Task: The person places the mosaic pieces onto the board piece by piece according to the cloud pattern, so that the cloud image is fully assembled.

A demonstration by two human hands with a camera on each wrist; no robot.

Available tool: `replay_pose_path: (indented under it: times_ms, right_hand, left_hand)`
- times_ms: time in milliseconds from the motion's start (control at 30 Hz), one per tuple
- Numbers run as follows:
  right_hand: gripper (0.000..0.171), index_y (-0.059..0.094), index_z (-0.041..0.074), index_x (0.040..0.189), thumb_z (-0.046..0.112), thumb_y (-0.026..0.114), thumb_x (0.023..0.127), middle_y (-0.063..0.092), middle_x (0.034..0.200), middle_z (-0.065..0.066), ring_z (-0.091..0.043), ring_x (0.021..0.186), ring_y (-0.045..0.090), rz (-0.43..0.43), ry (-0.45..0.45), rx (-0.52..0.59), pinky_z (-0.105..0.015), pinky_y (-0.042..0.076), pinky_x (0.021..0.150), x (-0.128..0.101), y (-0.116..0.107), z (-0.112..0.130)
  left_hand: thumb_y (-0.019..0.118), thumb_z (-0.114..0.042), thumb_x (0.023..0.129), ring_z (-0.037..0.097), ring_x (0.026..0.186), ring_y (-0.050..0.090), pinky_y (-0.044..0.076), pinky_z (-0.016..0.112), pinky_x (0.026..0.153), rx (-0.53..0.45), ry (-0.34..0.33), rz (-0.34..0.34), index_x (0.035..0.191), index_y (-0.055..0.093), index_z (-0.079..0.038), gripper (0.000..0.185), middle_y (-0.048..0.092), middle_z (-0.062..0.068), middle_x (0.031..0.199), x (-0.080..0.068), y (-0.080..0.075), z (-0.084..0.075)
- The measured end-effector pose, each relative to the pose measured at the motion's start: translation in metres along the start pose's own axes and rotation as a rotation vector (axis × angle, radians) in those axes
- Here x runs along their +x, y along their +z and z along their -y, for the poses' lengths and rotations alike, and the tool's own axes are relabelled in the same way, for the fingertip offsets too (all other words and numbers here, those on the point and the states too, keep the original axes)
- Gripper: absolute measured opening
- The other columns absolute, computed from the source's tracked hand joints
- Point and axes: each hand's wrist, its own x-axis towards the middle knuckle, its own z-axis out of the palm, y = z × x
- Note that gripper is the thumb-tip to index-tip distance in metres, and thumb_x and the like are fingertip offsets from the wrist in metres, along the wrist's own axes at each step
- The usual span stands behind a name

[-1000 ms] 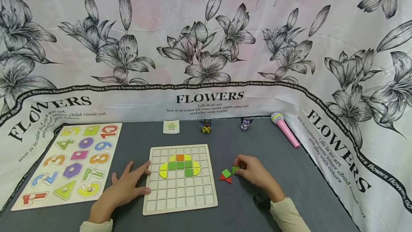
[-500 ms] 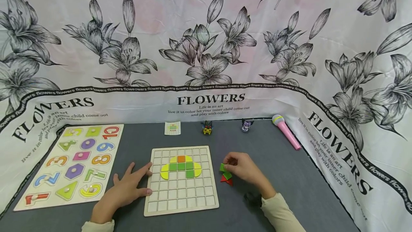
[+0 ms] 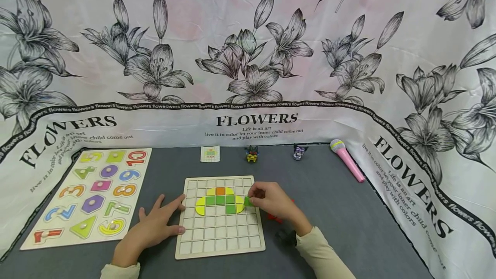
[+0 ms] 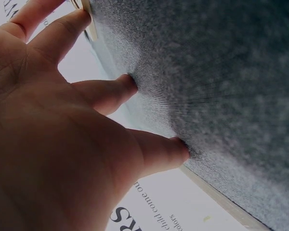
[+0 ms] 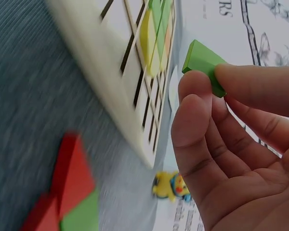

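A wooden grid board (image 3: pixel 217 244) lies on the grey table, with green, yellow and orange tiles set in its upper middle cells. With fingers spread, my left hand (image 3: pixel 149 229) rests at the board's left edge; in the left wrist view two fingertips press into the grey cloth. My right hand (image 3: pixel 273 201) pinches a green square tile (image 5: pixel 202 60) between thumb and fingers, over the board's right edge. Red triangle tiles (image 5: pixel 72 173) and another green tile (image 5: pixel 84 211) lie on the table right of the board, partly hidden by the right hand in the head view.
At the left lies a number-and-shape puzzle board (image 3: pixel 115 184). Along the back are a small pattern card (image 3: pixel 210 154), two little figures, one yellow (image 3: pixel 252 154) and one purple (image 3: pixel 298 152), and a pink toy microphone (image 3: pixel 348 160). A flower-printed cloth (image 3: pixel 182 134) hangs behind.
My right hand has moved left with the green tile, from the loose tiles on the table to the board's right edge. The left hand has kept its place at the board.
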Motion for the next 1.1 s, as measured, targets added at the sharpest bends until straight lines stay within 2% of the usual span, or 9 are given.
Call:
replay_pose_path:
  times_ms: [200,433,667,833,1100]
  right_hand:
    - [0.007,0.074,0.008,0.099,0.001,0.072,0.098,0.07,0.091,0.004,-0.01,0.079,0.064,0.041,-0.012,0.037,-0.029,0.054,0.072,0.01,0.014,0.01]
    - [0.007,0.074,0.007,0.099,0.0,0.073,0.097,0.068,0.088,0.007,-0.003,0.077,0.06,0.098,-0.097,-0.01,-0.026,0.053,0.072,0.021,0.03,0.019]
    - [0.007,0.073,0.01,0.098,0.003,0.072,0.099,0.067,0.087,0.009,-0.004,0.074,0.057,0.131,-0.094,-0.04,-0.025,0.051,0.07,0.032,0.042,0.033]
    - [0.009,0.073,0.01,0.096,0.001,0.073,0.097,0.067,0.085,0.008,-0.003,0.073,0.056,0.13,-0.082,-0.087,-0.025,0.05,0.07,0.039,0.049,0.031]
    - [0.011,0.074,0.009,0.095,-0.002,0.072,0.096,0.066,0.082,0.006,-0.004,0.07,0.055,0.145,-0.112,-0.147,-0.025,0.048,0.068,0.046,0.055,0.028]
  left_hand:
    - [0.091,-0.028,0.085,0.063,0.155,0.008,-0.004,0.092,0.103,-0.009,0.005,0.001,0.163,0.043,-0.006,0.094,0.067,0.006,0.139,0.0,0.001,0.001]
    - [0.091,-0.028,0.084,0.061,0.155,0.008,-0.005,0.092,0.104,-0.015,-0.002,0.005,0.163,0.043,-0.007,0.095,0.067,0.005,0.139,0.0,0.002,0.0]
    - [0.091,-0.028,0.084,0.062,0.155,0.008,-0.005,0.092,0.104,-0.01,-0.004,0.003,0.163,0.044,-0.007,0.094,0.066,0.006,0.141,0.001,0.001,0.001]
    - [0.091,-0.027,0.085,0.062,0.155,0.008,-0.004,0.092,0.104,-0.012,0.0,0.006,0.163,0.043,-0.007,0.093,0.067,0.006,0.139,0.001,0.003,0.002]
    - [0.091,-0.028,0.085,0.061,0.155,0.009,-0.004,0.092,0.104,0.004,-0.005,0.001,0.164,0.043,-0.007,0.094,0.066,0.006,0.141,0.001,0.001,0.001]
